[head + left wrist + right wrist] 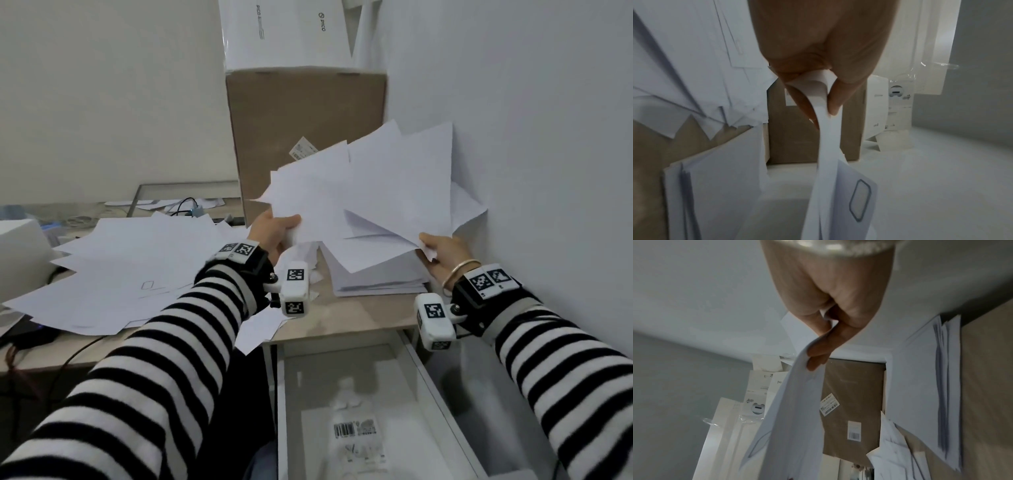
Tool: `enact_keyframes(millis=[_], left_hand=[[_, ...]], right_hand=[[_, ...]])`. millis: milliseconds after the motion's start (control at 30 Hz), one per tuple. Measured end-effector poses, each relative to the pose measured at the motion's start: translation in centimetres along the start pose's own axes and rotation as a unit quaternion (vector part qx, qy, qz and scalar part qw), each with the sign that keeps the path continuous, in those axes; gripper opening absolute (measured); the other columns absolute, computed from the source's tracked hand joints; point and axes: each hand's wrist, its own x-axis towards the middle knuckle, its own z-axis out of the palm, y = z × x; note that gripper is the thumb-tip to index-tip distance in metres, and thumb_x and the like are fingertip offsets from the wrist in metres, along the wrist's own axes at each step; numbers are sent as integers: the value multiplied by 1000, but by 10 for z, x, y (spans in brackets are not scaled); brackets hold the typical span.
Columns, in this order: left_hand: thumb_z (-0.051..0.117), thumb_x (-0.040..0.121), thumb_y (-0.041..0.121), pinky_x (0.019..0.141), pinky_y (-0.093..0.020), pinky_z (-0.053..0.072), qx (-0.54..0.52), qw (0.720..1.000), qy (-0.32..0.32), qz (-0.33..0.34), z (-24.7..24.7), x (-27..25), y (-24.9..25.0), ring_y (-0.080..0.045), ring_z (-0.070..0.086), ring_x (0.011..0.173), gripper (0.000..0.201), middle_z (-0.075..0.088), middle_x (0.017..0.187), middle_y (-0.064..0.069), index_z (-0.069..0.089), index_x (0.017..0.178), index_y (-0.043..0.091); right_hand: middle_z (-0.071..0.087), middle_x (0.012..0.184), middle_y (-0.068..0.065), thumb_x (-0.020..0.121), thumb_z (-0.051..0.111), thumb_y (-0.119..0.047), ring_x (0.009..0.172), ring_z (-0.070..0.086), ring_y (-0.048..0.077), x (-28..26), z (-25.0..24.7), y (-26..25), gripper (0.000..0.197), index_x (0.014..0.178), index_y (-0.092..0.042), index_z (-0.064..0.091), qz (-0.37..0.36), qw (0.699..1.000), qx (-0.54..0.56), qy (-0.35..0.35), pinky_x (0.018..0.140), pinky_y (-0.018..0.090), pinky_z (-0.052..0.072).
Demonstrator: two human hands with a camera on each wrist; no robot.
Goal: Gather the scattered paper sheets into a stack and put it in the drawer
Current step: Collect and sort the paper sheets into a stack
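A loose bunch of white sheets (370,192) is lifted off the desk, fanned out towards the right wall. My left hand (274,233) pinches its left edge; in the left wrist view thumb and fingers (833,104) clamp the curled paper (826,138). My right hand (442,255) grips the right corner, its fingers (818,352) curled round the paper (797,410). Under the bunch a squared stack of sheets (376,277) lies on the desk. More sheets (130,270) lie scattered across the desk's left part. The drawer (442,404) stands pulled out below the desk edge.
A tall cardboard box (305,137) stands behind the lifted sheets, with white boxes (287,31) on top. The wall (548,137) is close on the right. The drawer holds a clear plastic packet with a barcode label (356,431). Cables (185,205) and a dark device (30,337) lie at the left.
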Motion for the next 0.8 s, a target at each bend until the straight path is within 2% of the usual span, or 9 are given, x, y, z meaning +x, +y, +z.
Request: enact_keyframes(millis=[67,133,267,333,467,533,633,733,800], left_hand=[[61,87,-2,88,-46,53,-11,1000,-7,1,-15,-1,5,-34,65,103,36,66,117,-16,58,123,1],[62,85,-2,90,-49,52,-12,1000,2,-17,-37,-2,3,-36,64,103,37,66,118,-17,59,122,-1],[68,85,19,93,-48,50,16,992,14,-126,-82,-3,-16,-34,66,97,39,68,112,-17,61,119,1],[67,86,27,93,-46,50,4,986,28,-164,-101,-1,-29,-33,66,94,34,70,106,-16,64,110,3],[58,94,25,72,-38,52,-23,982,105,-153,-122,10,-51,-27,61,78,19,63,88,-11,59,92,6],[54,96,25,71,-37,51,-52,976,157,-141,-131,20,-59,-26,60,75,20,60,86,-12,55,94,5],[51,97,29,73,-35,51,-70,961,238,-123,-156,41,-72,-27,64,82,29,63,103,-15,52,113,4],[47,97,20,72,-31,55,-18,951,273,-146,-188,62,-84,-28,61,113,39,57,131,-14,47,132,3],[49,94,10,73,-30,57,52,943,268,-188,-197,64,-83,-27,63,104,26,61,121,-16,52,118,0]], right_hand=[[59,90,8,87,60,3,81,59,21,-8,13,4,12,94,-6,56,9,1000,7,-15,45,23,54],[61,91,7,88,60,2,79,59,18,-9,25,15,15,86,-12,53,23,999,7,-29,47,24,56],[62,99,7,87,62,-1,83,60,19,-2,35,54,24,105,-12,52,59,997,-16,-45,48,23,54],[63,100,9,87,61,0,83,61,20,3,35,72,22,105,-10,52,73,995,-36,-52,49,23,54],[65,98,12,88,57,4,82,63,25,17,27,93,27,114,-4,54,93,992,-55,-68,52,28,57],[65,94,11,89,56,3,80,62,25,26,23,101,28,116,-3,55,99,990,-72,-67,52,29,57],[65,98,12,89,58,2,82,63,27,34,19,112,34,122,1,53,109,987,-107,-58,57,34,56],[64,110,17,88,60,-1,86,62,30,44,18,120,39,126,1,53,122,985,-115,-41,63,37,54],[64,109,16,88,59,-1,83,62,29,48,19,121,38,126,0,53,123,986,-109,-36,56,34,57]])
